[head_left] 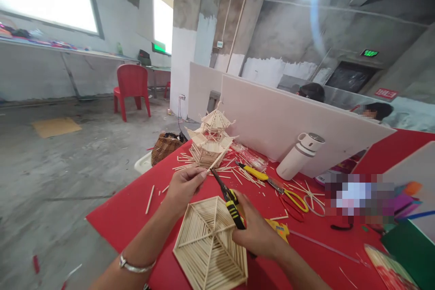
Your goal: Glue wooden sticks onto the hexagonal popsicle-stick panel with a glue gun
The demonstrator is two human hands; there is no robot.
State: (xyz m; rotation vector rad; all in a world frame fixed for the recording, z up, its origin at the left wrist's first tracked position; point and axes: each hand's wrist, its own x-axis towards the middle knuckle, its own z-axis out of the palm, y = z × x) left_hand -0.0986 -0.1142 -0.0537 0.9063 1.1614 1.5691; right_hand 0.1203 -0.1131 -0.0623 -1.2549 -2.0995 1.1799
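Observation:
Fingers pinched, my left hand (pixel 185 186) holds a thin wooden stick (pixel 217 161) that points up and to the right. My right hand (pixel 254 229) is wrapped round black and yellow pliers (pixel 232 206), whose jaws meet the stick beside my left fingertips. Below both hands lies a hexagonal panel of wooden sticks (pixel 212 244) on the red table (pixel 136 217). A tiered pagoda model made of sticks (pixel 212 138) stands just beyond my hands, with loose sticks scattered round its base.
A yellow cutter (pixel 251 171), yellow-handled scissors (pixel 295 199) and a white bottle (pixel 299 156) stand or lie at the right. White boards (pixel 292 118) rise behind. A checked bag (pixel 166 147) and red chair (pixel 132 84) are at the left; people's heads show beyond the boards.

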